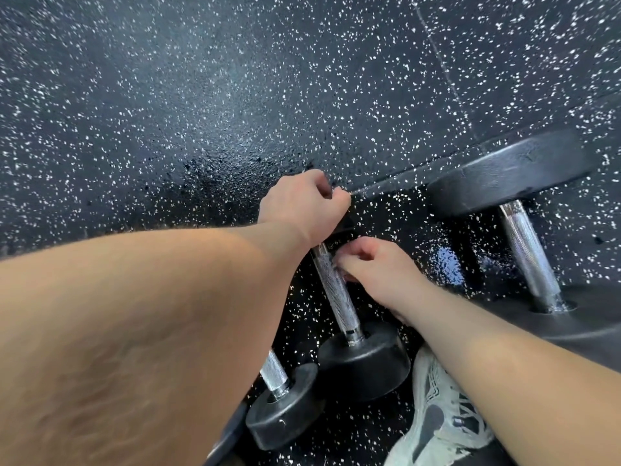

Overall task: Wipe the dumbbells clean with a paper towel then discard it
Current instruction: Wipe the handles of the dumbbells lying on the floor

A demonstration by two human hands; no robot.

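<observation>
Just past your shoe (437, 415), the middle dumbbell (337, 295) lies with its handle running away and slightly left; your right hand (379, 270) curls against its far end, paper towel not discernible, while your left hand (302, 200) curls over the far head.

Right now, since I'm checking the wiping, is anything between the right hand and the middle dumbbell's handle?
Nothing visible: the right hand is at the middle dumbbell's handle, curled against it.
</observation>
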